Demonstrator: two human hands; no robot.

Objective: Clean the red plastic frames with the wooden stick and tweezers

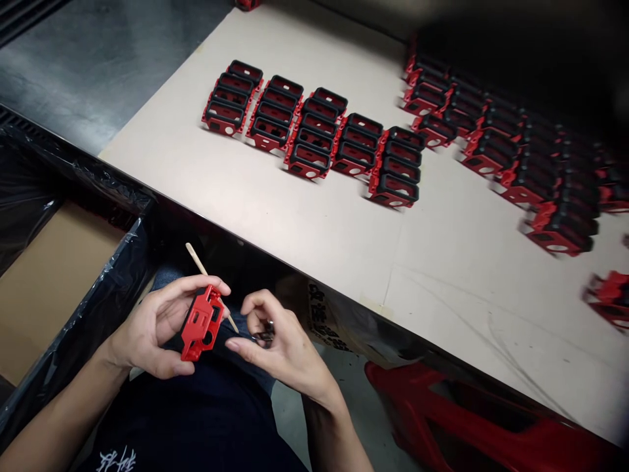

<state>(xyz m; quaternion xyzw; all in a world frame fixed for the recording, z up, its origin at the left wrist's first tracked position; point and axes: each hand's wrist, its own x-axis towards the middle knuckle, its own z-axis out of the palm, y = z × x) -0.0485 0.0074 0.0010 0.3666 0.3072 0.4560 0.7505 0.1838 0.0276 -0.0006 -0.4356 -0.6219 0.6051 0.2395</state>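
My left hand (162,321) grips a red plastic housing (199,324) by its ends, between thumb and fingers. The housing has black edging along one side and several openings. A thin wooden stick (196,257) runs at a slant behind the housing and the left fingers; it looks held in that hand too, though the contact is hidden. Just to the right, my right hand (285,341) is curled, thumb towards the housing but apart from it. A small dark, shiny thing (265,334) shows among its curled fingers; its kind cannot be made out.
Red housings with black rims (309,157) stand in rows on the pale table board (236,196). More housings (531,170) stand at the right, blurred. A bin lined with black plastic (118,262) is at the left, and a red plastic object (442,406) sits below the table edge.
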